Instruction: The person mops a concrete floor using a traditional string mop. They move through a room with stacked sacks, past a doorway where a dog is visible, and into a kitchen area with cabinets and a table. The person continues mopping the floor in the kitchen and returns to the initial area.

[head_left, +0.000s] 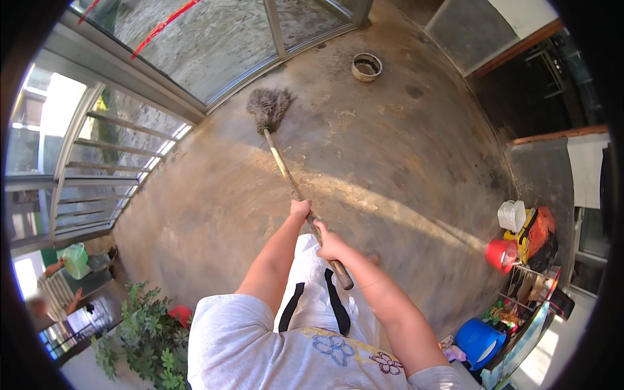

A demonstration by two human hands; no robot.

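Observation:
Both my hands are wrapped round the long wooden handle of a mop [281, 162], which slants away from my body. My left hand [300, 208] grips it farther out, nearer the mop's head. Closer to me, my right hand [329, 243] closes on the handle near its thick butt end, which sticks out past my wrist over my white trousers. At the far end, the grey, stringy mop head [269, 108] rests spread on the concrete floor [390, 162], close to the glass panels.
A round basin [366, 67] with dark contents stands on the far floor. Framed glass panels [240, 39] line the far left. On the right are a red bucket [501, 255], a blue bucket [480, 342] and a cluttered rack. A leafy plant [146, 331] and another person [55, 292] are at lower left.

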